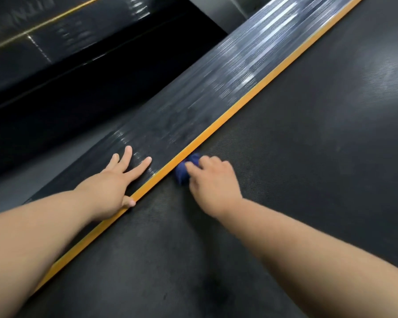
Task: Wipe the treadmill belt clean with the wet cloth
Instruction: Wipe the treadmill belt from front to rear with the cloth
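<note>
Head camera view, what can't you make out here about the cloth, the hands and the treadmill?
- Blue cloth: mostly covered by the right hand; wetness not visible.
- Left hand on the side rail: palm contact hidden beneath it.
- Treadmill belt: cut off by the right and bottom edges; cleaned areas unclear.
- Lettering, top left: blurred, unreadable.

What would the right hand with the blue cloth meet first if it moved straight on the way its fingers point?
Probably the orange strip: the right hand points up and left, and the blue cloth already lies against that edge of the belt.
</note>
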